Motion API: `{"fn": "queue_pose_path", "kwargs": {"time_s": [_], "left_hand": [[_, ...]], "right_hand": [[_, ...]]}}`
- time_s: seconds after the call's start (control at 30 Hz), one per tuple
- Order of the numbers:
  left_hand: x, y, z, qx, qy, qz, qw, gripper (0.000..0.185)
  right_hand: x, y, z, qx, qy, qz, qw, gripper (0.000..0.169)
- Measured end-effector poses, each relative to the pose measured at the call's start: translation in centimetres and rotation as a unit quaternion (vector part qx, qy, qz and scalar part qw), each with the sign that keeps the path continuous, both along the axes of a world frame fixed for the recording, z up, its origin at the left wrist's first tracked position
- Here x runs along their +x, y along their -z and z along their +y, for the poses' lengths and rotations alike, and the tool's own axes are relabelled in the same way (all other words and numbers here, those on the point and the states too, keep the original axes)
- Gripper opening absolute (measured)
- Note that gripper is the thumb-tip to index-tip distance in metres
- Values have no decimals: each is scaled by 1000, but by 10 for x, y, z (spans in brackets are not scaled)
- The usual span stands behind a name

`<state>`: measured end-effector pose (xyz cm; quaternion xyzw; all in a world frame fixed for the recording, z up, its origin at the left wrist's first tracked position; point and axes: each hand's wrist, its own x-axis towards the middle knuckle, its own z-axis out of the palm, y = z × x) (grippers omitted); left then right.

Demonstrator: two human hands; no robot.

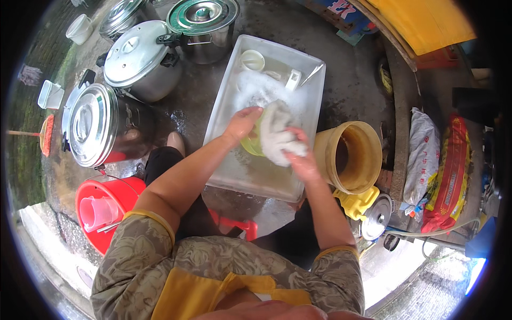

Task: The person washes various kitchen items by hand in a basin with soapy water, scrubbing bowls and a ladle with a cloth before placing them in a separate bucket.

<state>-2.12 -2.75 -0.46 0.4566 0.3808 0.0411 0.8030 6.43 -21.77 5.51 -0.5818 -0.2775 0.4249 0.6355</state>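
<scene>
My left hand (245, 125) grips a translucent yellow-green plastic container (252, 141) by its side. In my right hand (302, 158) is a wet white cloth (276, 134), pressed against that container and hiding much of it. Both hands are over a large translucent plastic tub (224, 96) holding cloudy water with white suds (260, 88). At the tub's far end lie a round cream plastic piece (253, 60), a white plastic item (293, 79) and a thin metal utensil (313, 75), tilted against the side.
Lidded metal pots (144, 60) stand to the left, above a red bucket (132, 186) with a clear pitcher (99, 213) inside. On the right are an open beige bucket (356, 156), a yellow plastic container (358, 203), a metal lid (377, 217) and printed sacks (448, 176).
</scene>
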Motion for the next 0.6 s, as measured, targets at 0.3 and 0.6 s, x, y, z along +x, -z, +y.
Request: {"fn": "queue_pose_path", "kwargs": {"time_s": [0.3, 0.6], "left_hand": [[-13, 35, -23, 120, -22, -46, 991, 46], [-11, -30, -25, 534, -39, -86, 840, 49]], "right_hand": [[-38, 31, 64, -363, -126, -488, 784, 48], [-12, 64, 66, -92, 132, 377, 912, 32]]}}
